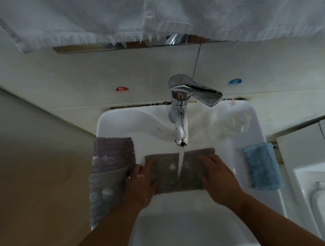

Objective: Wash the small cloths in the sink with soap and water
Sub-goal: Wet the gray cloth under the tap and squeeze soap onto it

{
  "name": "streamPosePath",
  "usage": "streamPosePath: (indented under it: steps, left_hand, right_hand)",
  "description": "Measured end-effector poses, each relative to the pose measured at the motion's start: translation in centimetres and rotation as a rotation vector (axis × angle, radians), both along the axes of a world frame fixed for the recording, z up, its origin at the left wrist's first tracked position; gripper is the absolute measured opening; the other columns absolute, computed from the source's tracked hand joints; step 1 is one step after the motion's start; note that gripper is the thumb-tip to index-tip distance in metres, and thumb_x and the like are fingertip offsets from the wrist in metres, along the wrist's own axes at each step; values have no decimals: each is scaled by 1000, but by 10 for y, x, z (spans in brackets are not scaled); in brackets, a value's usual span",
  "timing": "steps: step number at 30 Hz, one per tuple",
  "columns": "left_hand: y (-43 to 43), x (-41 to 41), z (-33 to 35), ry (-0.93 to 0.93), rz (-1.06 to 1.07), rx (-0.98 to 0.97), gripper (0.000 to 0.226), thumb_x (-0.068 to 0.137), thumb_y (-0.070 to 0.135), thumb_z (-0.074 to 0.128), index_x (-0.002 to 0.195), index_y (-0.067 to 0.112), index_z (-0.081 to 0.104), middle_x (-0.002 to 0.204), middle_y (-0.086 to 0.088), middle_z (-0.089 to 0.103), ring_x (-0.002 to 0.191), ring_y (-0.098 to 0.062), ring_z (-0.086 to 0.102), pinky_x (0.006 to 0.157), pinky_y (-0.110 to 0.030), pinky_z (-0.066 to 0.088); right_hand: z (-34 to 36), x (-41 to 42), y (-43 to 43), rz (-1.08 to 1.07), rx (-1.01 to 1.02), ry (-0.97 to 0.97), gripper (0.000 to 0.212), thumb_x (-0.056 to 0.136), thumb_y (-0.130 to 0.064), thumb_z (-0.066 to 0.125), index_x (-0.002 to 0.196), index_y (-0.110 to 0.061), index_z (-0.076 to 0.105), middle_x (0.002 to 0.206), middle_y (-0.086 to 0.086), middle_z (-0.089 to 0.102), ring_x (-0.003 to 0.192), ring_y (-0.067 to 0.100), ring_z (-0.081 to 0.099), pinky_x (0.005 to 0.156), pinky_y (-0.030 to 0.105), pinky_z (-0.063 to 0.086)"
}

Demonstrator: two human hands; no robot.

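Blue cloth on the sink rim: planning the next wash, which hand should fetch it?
Right. The blue cloth lies on the sink's right rim, beside the right hand; the left hand would cross the stream.

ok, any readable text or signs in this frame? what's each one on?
"HOT": white letters on the red round sticker, wall tile left of the faucet; the character above it is too blurred to read.
Blue round sticker, wall tile right of the faucet: white character and small lettering, both too blurred to read.
Nothing else carries text.

Bare forearms, ring [127, 178] on left grip [141, 182]
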State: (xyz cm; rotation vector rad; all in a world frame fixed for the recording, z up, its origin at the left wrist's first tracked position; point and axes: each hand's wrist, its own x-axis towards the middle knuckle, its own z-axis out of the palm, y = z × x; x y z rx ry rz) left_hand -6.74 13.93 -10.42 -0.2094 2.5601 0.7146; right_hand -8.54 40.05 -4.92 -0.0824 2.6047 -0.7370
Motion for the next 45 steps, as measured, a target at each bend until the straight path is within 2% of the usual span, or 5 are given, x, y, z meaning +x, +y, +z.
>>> streamPosePath:
  steps: [8,15,24,34,45]
  left_hand:
    - [0,7,-4,-5,59,111,86,86,23,77,155,36,28,135,-9,58,118,-25,57,105,-35,47]
    - [20,17,3,8,28,151,86,85,16,78,155,29,30,134,-4,53,118,-18,56,98,-12,35]
    - [46,28,13,44,-68,124,86,87,22,76,157,24,27,147,4,38,115,-14,59,95,-10,37]
    - [13,11,13,51,23,18,91,82,18,80,157,23,29,152,1,36,117,-24,60,101,-36,51]
    - [-3,27,11,36,178,2,84,84,5,73,156,19,32,155,-6,25,127,-25,53,105,-33,47]
  right_hand:
    - [-34,1,-1,28,138,-82,87,89,-41,67,158,-29,16,150,2,23,134,22,37,102,41,52]
    - [-35,16,18,-40,164,-101,93,82,-39,74,156,-34,19,147,-2,24,129,21,42,97,41,55]
    - [-33,31,38,-115,167,-107,95,76,-39,77,155,-33,23,145,0,26,128,23,44,98,44,54]
    - [-30,4,5,-82,143,-79,94,79,-39,76,156,-34,22,146,-3,24,128,21,44,96,40,55]
    - [-37,1,-19,6,95,-69,96,78,-43,77,155,-35,20,142,-3,24,127,21,44,94,43,56]
